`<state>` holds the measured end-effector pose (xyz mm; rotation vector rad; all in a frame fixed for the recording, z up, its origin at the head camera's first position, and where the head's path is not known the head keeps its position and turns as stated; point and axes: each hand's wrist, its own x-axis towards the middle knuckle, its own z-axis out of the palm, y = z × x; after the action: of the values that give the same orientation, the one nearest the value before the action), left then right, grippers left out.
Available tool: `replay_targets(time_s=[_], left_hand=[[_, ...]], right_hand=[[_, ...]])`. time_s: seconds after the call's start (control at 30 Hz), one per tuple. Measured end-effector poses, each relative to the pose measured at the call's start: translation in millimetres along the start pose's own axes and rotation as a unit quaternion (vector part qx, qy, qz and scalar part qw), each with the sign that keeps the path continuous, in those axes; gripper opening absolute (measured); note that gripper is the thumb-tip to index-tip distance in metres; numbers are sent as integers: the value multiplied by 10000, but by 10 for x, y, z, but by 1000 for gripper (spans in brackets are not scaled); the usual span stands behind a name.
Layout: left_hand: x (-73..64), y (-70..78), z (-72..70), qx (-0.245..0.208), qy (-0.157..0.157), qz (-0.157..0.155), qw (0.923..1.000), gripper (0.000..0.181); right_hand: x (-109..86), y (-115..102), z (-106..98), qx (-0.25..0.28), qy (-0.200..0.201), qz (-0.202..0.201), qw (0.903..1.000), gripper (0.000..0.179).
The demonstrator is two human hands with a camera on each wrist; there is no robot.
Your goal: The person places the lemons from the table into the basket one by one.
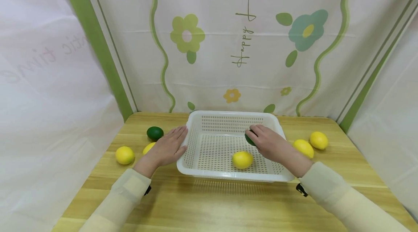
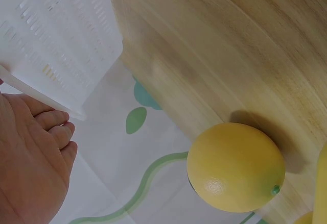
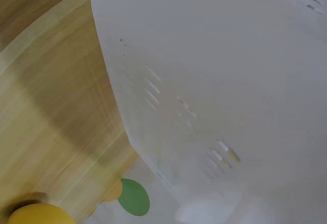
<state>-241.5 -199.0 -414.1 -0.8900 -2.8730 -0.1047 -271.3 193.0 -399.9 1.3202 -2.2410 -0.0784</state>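
A white perforated plastic basket (image 1: 225,176) stands on the wooden table. My left hand (image 1: 168,146) lies with straight fingers against its left rim; in the left wrist view the fingertips meet the rim's edge. Reaching over the basket's right side, my right hand (image 1: 266,141) grips a dark green oval fruit (image 1: 250,139), mostly covered by the fingers. A yellow lemon (image 1: 242,160) rests on the basket floor below it. In the right wrist view the basket's side wall (image 3: 204,55) fills much of the picture and hides the hand.
Left of the basket are another dark green fruit (image 1: 155,133), a lemon (image 1: 125,155) and a second lemon (image 1: 148,148), partly behind my left hand. Two lemons, one nearer (image 1: 303,149) and one farther (image 1: 318,140), lie on the right. A printed curtain (image 1: 212,72) hangs behind the table.
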Motion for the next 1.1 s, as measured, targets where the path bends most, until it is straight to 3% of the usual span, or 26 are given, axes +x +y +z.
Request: replay_targets(time_s=[0.43,1.1], left_hand=[[6,8,-13,16,-107,-48,9999,65],[3,-1,-2,4,-142,-104,9998,64]], right_hand=[[29,-37,51,17,-389,94,9992,46],[51,-110,16,449,-820,456,9946,43]])
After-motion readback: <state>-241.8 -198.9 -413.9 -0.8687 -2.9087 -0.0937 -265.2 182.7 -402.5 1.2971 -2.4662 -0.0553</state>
